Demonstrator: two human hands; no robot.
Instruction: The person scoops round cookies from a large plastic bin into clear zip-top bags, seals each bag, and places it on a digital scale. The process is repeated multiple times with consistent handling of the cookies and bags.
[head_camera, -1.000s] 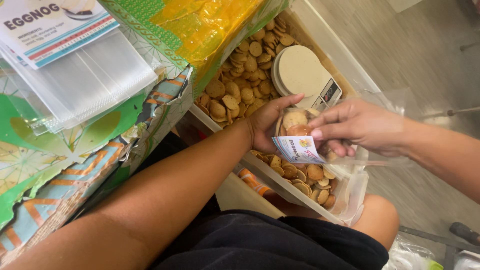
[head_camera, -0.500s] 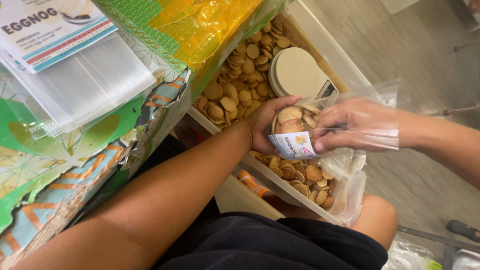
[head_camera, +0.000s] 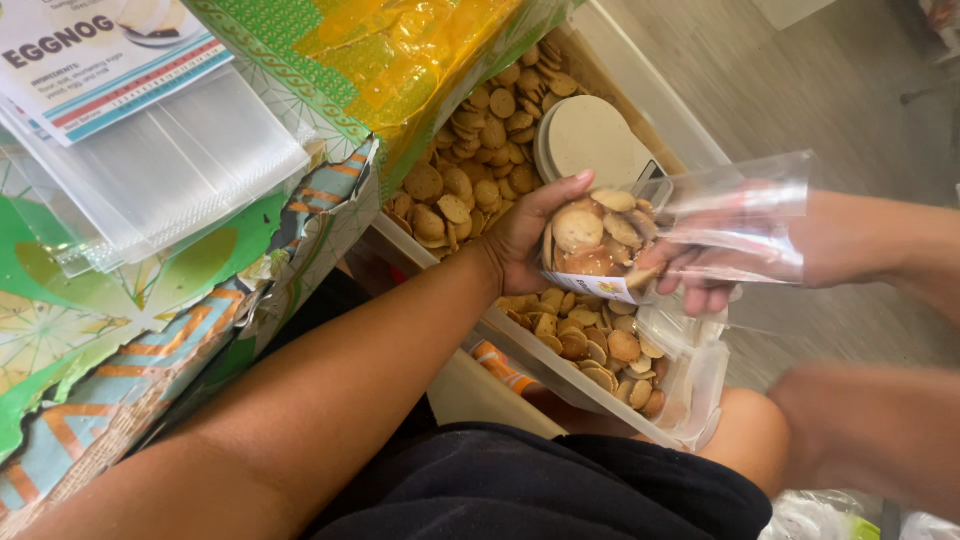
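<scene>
Left hand (head_camera: 530, 240) cupped around a handful of round biscuits (head_camera: 590, 232), held over the biscuit tray (head_camera: 560, 365). Right hand (head_camera: 700, 275) pinched shut on clear plastic bag (head_camera: 735, 215), mouth touching the biscuits. Biscuits likely light, brittle; cradle loosely. Bag limp, slippery; grip at rim.
</scene>
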